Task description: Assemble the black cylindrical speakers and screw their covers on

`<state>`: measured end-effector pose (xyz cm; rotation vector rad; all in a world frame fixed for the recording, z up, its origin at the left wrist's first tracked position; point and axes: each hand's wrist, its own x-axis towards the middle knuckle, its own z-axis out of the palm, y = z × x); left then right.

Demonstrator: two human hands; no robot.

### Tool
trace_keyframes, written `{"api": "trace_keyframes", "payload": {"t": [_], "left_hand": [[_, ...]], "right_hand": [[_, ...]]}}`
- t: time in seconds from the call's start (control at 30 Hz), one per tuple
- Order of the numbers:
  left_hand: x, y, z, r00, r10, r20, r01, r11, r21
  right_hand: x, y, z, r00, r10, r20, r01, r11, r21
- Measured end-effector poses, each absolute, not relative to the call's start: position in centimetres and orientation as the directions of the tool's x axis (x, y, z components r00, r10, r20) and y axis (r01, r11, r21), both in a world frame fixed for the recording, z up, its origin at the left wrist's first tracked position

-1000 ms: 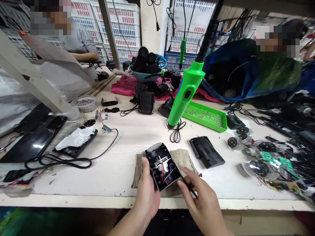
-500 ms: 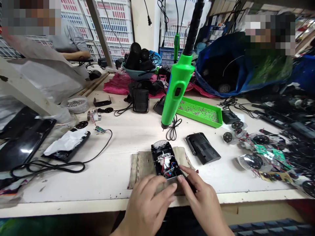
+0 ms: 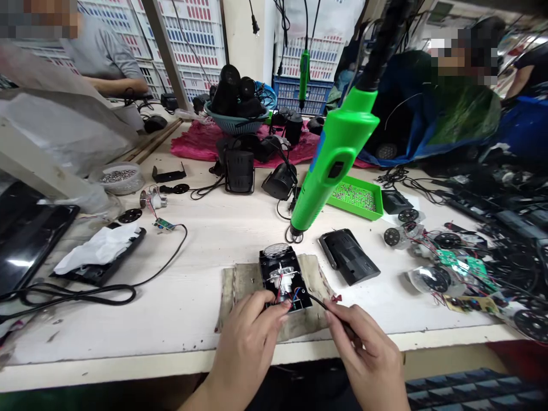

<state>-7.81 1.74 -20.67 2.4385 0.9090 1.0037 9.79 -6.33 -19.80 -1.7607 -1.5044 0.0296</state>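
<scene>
An open black device housing (image 3: 283, 277) with red, blue and white wires inside lies on a worn brown pad (image 3: 240, 285) at the table's near edge. My left hand (image 3: 248, 342) reaches to the housing's near end, fingertips pinched at the wires. My right hand (image 3: 363, 348) is closed on a thin black cable (image 3: 319, 301) that runs to the housing's right corner. A green electric screwdriver (image 3: 331, 165) hangs just above and behind the housing.
A black cover (image 3: 349, 257) lies right of the pad. A green tray of screws (image 3: 355, 198), fan parts and circuit boards (image 3: 454, 262) fill the right. A black cord (image 3: 85, 291), a tissue (image 3: 98, 248) and a bowl of screws (image 3: 116, 177) sit left. Two other people work at the back.
The housing was tilted up in my left hand, then set flat on the pad. My left fingers moved to the wires, and my right hand drew back along the cable.
</scene>
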Motion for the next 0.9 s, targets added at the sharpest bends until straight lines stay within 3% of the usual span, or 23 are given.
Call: {"api": "trace_keyframes", "payload": {"t": [0.13, 0.4, 0.5, 0.67, 0.83, 0.9], "left_hand": [[-7.5, 1.7, -20.6, 0.54, 0.677, 0.499, 0.43, -0.732, 0.528], [-6.5, 1.6, -20.5, 0.539, 0.685, 0.49, 0.437, -0.725, 0.533], [-6.5, 1.6, -20.4, 0.541, 0.7, 0.467, 0.428, -0.707, 0.563], [-7.0, 1.7, -20.6, 0.553, 0.7, 0.451, 0.402, -0.699, 0.592], [-7.2, 1.8, -20.8, 0.555, 0.711, 0.433, 0.384, -0.68, 0.625], [-7.2, 1.8, -20.8, 0.541, 0.72, 0.434, 0.378, -0.67, 0.639]], "right_hand": [[9.6, -5.0, -19.4, 0.137, 0.84, 0.526, 0.942, 0.055, -0.332], [8.3, -4.4, -19.5, 0.152, 0.906, 0.395, 0.936, -0.004, -0.351], [8.5, -4.8, -19.4, 0.242, 0.926, 0.289, 0.862, -0.069, -0.501], [8.3, -4.8, -19.4, 0.441, 0.897, -0.002, 0.498, -0.247, -0.832], [6.4, -4.3, -20.3, 0.538, 0.836, -0.107, 0.133, -0.209, -0.969], [5.6, -4.3, -20.9, 0.588, 0.807, -0.057, 0.112, -0.152, -0.982]]}}
